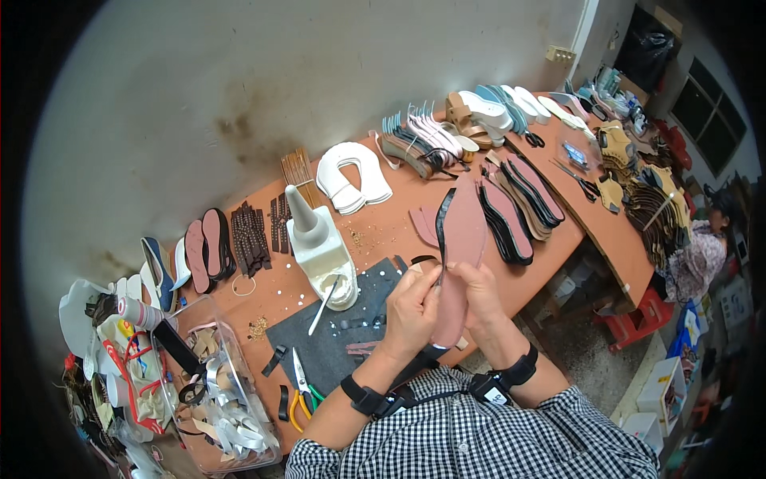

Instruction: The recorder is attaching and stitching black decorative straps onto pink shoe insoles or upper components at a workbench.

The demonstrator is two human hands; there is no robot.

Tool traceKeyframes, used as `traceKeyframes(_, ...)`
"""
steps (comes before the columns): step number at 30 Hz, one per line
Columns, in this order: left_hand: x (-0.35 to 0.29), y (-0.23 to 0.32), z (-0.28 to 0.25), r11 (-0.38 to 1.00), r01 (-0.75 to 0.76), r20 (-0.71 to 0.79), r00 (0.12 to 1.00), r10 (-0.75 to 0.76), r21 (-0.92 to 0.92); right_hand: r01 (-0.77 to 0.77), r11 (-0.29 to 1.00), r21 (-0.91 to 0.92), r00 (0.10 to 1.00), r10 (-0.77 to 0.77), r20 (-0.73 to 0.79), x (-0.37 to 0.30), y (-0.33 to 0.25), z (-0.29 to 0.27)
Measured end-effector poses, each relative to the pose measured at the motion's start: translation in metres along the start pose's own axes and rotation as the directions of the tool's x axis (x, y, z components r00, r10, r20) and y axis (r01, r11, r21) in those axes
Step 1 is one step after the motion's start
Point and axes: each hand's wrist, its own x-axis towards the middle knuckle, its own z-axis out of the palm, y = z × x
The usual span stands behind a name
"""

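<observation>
Between my two hands is a long pink shoe insole (463,223), with a black strip (444,219) running along its left edge. My left hand (411,307) is closed, thumb and fingers pinching that strip at the insole's edge; a loose dark end of it curls above the knuckles. My right hand (475,294) grips the insole from the other side, thumb on top. Just past the insole lie more pink pieces (427,225) and a stack of black-edged pink insoles (504,223). Left of my hands a white glue container (319,247) holds a white-handled brush (321,307).
Scissors (300,375) and green-handled pliers (315,393) lie beside a dark mat (291,319). A clear bin of scraps (267,447) stands at left. Bundled straps (415,136) and white U-shaped pieces (355,195) line the wall. Another person (698,255) sits at far right near a red stool (638,319).
</observation>
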Motion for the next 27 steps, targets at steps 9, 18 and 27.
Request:
traceKeyframes(9,0.001,0.011,-0.002,0.952,-0.185,0.058,0.983,0.176,0.243,-0.069,0.992,0.101,0.997,0.067,0.023,-0.004,-0.003,0.001)
traceKeyframes(18,0.004,0.015,-0.001,0.830,-0.379,0.178,0.925,0.335,0.408,-0.022,0.999,0.038,0.999,0.021,0.033,-0.010,-0.004,0.005)
traceKeyframes(27,-0.001,0.013,0.000,0.764,-0.429,0.202,0.903,0.380,0.482,0.042,0.998,-0.043,0.999,-0.042,-0.003,-0.005,0.000,-0.002)
